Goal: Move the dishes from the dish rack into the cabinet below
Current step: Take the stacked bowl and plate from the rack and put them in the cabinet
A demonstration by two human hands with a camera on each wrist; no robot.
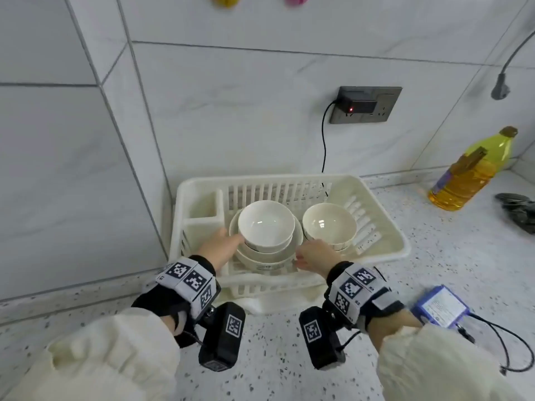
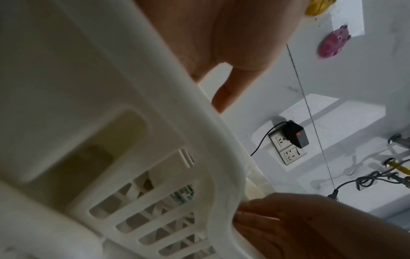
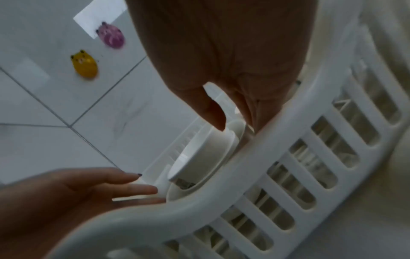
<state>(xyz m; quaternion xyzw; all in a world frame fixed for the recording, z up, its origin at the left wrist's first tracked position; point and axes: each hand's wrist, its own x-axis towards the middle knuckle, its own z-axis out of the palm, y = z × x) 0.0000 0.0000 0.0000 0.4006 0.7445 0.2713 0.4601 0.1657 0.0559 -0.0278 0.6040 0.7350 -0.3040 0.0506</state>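
Near the middle of the head view, a white rack (image 1: 385,250) is sitting on a speckled counter (image 1: 434,270) against the tiled wall. Inside it, left of centre, a stack of bowls (image 1: 265,241) is standing upright, small ones nested in a wider one. Just right of it a second bowl (image 1: 329,224) is sitting on another.

The left hand (image 1: 221,248) is reaching in from the lower left, its fingers straight and relaxed, the tips lying against the left side of the stack; the right wrist view shows them spread and extended. The right hand (image 1: 315,254) is coming in from the lower right, at the stack's right edge. Its fingers are pointing down between the stack and the rack's front wall; whether they are gripping a rim, I cannot tell.

At the right edge of the head view, an oil bottle (image 1: 470,172) is standing on the counter. A black adapter (image 1: 357,105) is plugged into the wall socket above the rack. A blue box (image 1: 441,306) is lying at lower right.
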